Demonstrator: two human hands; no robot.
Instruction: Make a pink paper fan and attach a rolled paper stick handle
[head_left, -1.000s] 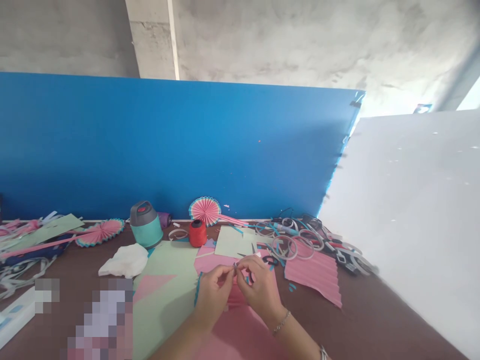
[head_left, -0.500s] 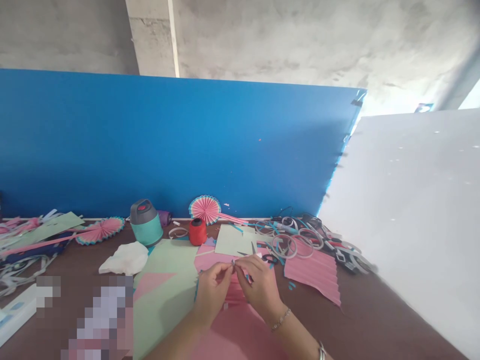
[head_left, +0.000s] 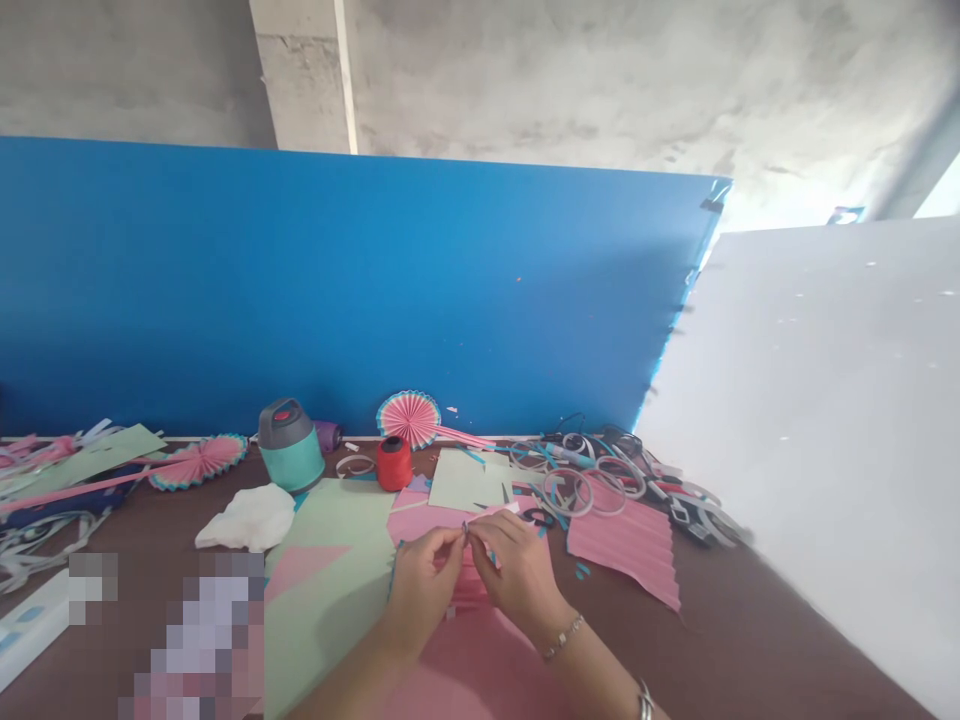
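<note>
Item, one pair of bare hands at the bench, seen from where I stand. Left hand (head_left: 426, 578): thumb and forefinger closed on a small dark piece (head_left: 465, 531), too tiny to identify. Right hand (head_left: 517, 568): its fingertips pinch the same piece from the other side, so the two hands meet over it.

Item, one pleated pink piece (head_left: 469, 588), directly beneath the fingers, partly hidden; whether anything fastens it, I cannot tell. It lies above a flat pink sheet (head_left: 480, 670), itself beside a large pale green sheet (head_left: 322, 620).

Item, finished-looking work, two examples: a round pink fan (head_left: 409, 415) with turquoise edging, opened out near the blue panel (head_left: 337, 280), and a second fan (head_left: 201, 463) at the left, also spread, with its long pink handle (handsome things, both, for such a crowded bench).

Item, part-made work: folds are in, but no round is formed. A creased pink sheet (head_left: 626, 550) lies open at the right, its ridges plain to see; the piece under the hands is likewise folded and shows no full circle or handle, as far as the fingers let me see. I judge both to be well short of the two fans.

Item, supplies: a red spool (head_left: 394, 465), upright; scissors (head_left: 537, 517), lying just beyond the right hand; several pale rings (head_left: 568, 493), overlapping; a few blue scraps (head_left: 583, 571).
</note>
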